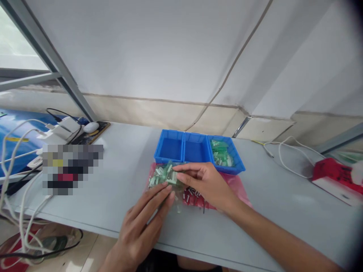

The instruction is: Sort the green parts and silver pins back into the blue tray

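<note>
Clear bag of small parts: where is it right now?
In the head view, the clear bag of small parts is between the left hand and right hand, just in front of the blue tray.

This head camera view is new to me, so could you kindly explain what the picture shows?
There is no machine here: a camera worn on a person's head looks forward and down. The person's left hand and right hand both touch a clear bag of small green-and-silver parts, above pink plastic with small metal pieces on it. Behind stands a blue tray with three compartments; the right one holds green packets. Everything rests on a grey table.
</note>
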Demonstrator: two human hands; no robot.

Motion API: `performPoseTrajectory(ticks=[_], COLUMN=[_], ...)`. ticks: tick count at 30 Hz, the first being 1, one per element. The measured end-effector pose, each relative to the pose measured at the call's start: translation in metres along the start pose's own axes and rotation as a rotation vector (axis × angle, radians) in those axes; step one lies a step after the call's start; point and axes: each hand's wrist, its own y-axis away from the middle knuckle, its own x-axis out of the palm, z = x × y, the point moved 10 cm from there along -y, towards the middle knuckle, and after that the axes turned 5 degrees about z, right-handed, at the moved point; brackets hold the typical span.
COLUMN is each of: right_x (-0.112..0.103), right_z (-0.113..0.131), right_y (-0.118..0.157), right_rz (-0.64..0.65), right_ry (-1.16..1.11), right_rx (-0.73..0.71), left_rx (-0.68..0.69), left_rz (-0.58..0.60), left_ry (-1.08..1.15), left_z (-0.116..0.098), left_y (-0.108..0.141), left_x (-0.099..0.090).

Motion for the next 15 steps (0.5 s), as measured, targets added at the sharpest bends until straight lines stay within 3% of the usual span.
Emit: performPoseTrajectory(ticks=[3, 5, 9, 15], right_x=[-0.019, -0.025, -0.018, -0.01], right_z=[0.025, 0.023, 0.005, 0.006], right_y=[0.006, 0.006, -0.005, -0.011], right_rz=[-0.127, -0.131, -0.011, -0.095], right_ry=[0.285, 0.291, 0.175, 0.473], right_rx=[-0.17, -0.153, -0.102, -0.228], left_rx=[0.005, 0.011, 0.007, -0.004], left_rz=[0.024, 0.067, 0.103, 0.067], left_ry=[0.018, -0.026, -0.147, -0.119], left_z=[0.006, 0.007, 0.007, 0.006], left_y=[-0.002, -0.004, -0.01, -0.01], left_x=[0.006, 0.014, 0.021, 0.016])
